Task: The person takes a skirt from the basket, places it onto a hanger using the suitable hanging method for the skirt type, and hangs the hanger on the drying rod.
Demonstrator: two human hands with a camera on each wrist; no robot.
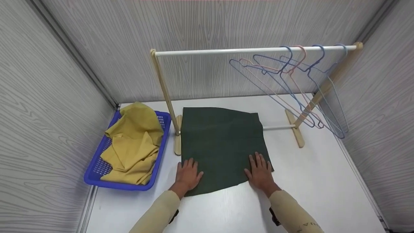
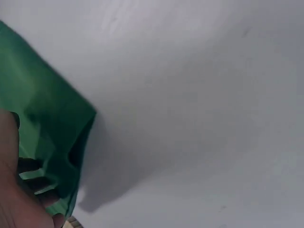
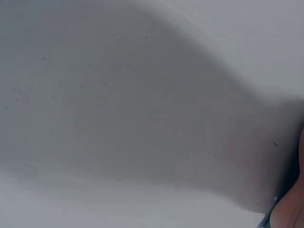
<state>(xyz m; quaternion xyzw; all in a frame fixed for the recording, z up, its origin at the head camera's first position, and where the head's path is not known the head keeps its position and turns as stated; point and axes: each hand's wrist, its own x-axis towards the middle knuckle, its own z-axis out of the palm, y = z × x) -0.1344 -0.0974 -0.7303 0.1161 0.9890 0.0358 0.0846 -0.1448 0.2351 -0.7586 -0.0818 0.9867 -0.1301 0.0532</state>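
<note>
A dark green cloth (image 1: 223, 139) is spread on the white table, its lower edge curving toward me. My left hand (image 1: 188, 176) rests on its lower left corner with the fingers extended. On the lower right part lies my right hand (image 1: 260, 173), fingers straight and slightly spread. In the left wrist view, the left hand (image 2: 19, 202) lies beside the corner of the green cloth (image 2: 52, 104), which lifts a little off the table. Only a sliver of the right hand (image 3: 289, 209) shows at the edge of the right wrist view.
A blue plastic basket (image 1: 118, 185) holding yellow cloths (image 1: 132, 149) stands at the left. Behind the green cloth is a garment rack with a white rail (image 1: 207, 51) and wooden legs (image 1: 166, 94). Several blue and pink hangers (image 1: 318, 85) hang at its right end. Wood-patterned walls enclose the table.
</note>
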